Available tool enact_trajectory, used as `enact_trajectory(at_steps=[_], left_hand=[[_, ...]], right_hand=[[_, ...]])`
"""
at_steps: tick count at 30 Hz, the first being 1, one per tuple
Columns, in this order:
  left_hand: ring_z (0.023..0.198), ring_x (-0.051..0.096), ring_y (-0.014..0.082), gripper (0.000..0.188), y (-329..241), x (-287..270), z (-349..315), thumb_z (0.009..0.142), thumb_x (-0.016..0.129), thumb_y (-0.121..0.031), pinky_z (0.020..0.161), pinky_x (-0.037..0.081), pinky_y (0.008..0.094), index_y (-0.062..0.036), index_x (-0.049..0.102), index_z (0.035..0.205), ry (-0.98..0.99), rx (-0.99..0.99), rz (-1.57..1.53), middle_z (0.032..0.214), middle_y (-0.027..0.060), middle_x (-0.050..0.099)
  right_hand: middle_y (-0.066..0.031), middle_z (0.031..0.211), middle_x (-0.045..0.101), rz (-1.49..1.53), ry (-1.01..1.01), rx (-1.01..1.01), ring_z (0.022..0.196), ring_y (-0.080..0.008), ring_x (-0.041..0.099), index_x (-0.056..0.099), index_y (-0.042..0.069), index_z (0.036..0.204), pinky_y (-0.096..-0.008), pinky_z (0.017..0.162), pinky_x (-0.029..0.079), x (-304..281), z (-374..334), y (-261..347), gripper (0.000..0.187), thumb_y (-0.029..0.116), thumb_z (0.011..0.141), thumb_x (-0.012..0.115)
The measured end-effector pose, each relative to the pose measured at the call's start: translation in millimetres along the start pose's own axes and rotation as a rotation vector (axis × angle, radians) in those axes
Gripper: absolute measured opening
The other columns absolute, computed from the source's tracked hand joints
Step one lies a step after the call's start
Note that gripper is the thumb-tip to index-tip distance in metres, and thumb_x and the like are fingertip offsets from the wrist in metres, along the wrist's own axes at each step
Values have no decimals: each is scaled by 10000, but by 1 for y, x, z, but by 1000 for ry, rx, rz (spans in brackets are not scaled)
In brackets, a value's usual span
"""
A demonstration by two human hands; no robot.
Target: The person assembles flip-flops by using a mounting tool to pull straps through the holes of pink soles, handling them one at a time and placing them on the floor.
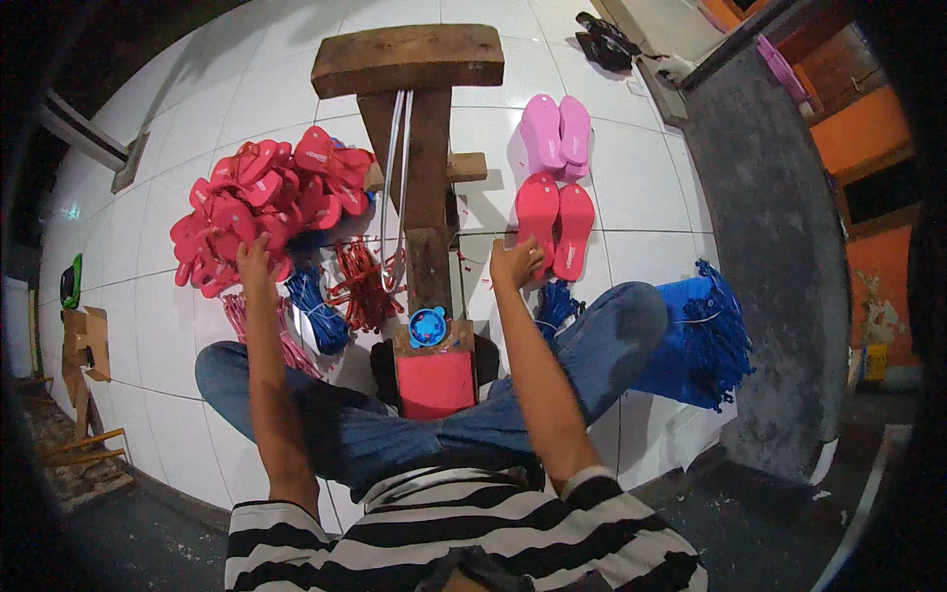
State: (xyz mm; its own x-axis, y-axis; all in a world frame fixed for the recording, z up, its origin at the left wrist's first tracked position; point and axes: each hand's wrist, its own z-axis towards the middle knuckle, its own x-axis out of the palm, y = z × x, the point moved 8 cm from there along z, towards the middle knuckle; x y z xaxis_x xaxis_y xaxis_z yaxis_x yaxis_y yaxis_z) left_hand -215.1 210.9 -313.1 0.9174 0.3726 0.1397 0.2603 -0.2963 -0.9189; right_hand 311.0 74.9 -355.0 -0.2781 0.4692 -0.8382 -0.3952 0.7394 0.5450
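On the left of the tiled floor lies a heap of red flip-flops [258, 192]. My left hand [254, 255] is at the heap's near edge, its fingers closed on a flip-flop there. To the right, two red flip-flop soles [572, 232] lie side by side, toes pointing away. My right hand [515, 262], fingers curled, is at the heel of the left one; what is in the fingers, if anything, is hidden. Between my hands stands a wooden stand [427, 187] with a thick crosspiece on top. A blue round dish [427, 327] sits at its near end.
Beyond the red soles lies a pink pair [555, 135]. Bundles of red straps [363, 286], blue straps [318, 308] and pink straps [271, 331] lie left of the stand. A large blue strap bundle [695, 335] is by my right knee. A dark ledge [760, 247] runs along the right.
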Motion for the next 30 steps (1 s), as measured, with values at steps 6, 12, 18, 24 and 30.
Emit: enact_trajectory(at_steps=[6, 12, 18, 24, 30], left_hand=[[1086, 525, 192, 517, 1, 46, -40, 848, 645, -175, 908, 411, 275, -20, 431, 1293, -40, 222, 246, 1261, 105, 502], [991, 557, 187, 435, -13, 78, -79, 887, 599, -172, 878, 433, 297, 21, 460, 1251, -49, 364, 401, 1202, 130, 536], [939, 577, 152, 363, -27, 171, -172, 960, 509, -220, 825, 481, 287, -19, 488, 1262, 569, 209, 260, 1148, 106, 571], [1001, 586, 145, 520, -72, 228, -278, 803, 720, -157, 853, 482, 295, -1, 504, 1248, 827, 280, 123, 1164, 135, 585], [1001, 616, 177, 432, -113, 207, -298, 725, 765, -53, 856, 481, 305, -3, 596, 1120, 780, 620, 353, 1014, 135, 660]], right_hand=[[-252, 1400, 289, -292, 85, 57, 1293, -407, 272, 205, 40, 1428, -581, 1028, 244, 29, 20, -44, 914, 349, 726, 703], [-192, 1255, 443, 244, 191, 262, 1177, -309, 416, 291, 20, 1384, -471, 982, 332, 25, 1, -20, 806, 326, 756, 691], [-106, 1183, 479, 1236, 418, 251, 1085, -212, 478, 342, 35, 1297, -331, 901, 422, -73, -88, 57, 694, 180, 747, 740], [-200, 1273, 342, 586, 430, -535, 1171, -308, 392, 120, -1, 1389, -419, 1005, 333, -149, -204, 49, 1062, 228, 646, 844], [-188, 1344, 288, 945, 675, -711, 1235, -287, 355, 67, 14, 1384, -428, 1045, 297, -182, -197, 79, 1023, 271, 718, 800]])
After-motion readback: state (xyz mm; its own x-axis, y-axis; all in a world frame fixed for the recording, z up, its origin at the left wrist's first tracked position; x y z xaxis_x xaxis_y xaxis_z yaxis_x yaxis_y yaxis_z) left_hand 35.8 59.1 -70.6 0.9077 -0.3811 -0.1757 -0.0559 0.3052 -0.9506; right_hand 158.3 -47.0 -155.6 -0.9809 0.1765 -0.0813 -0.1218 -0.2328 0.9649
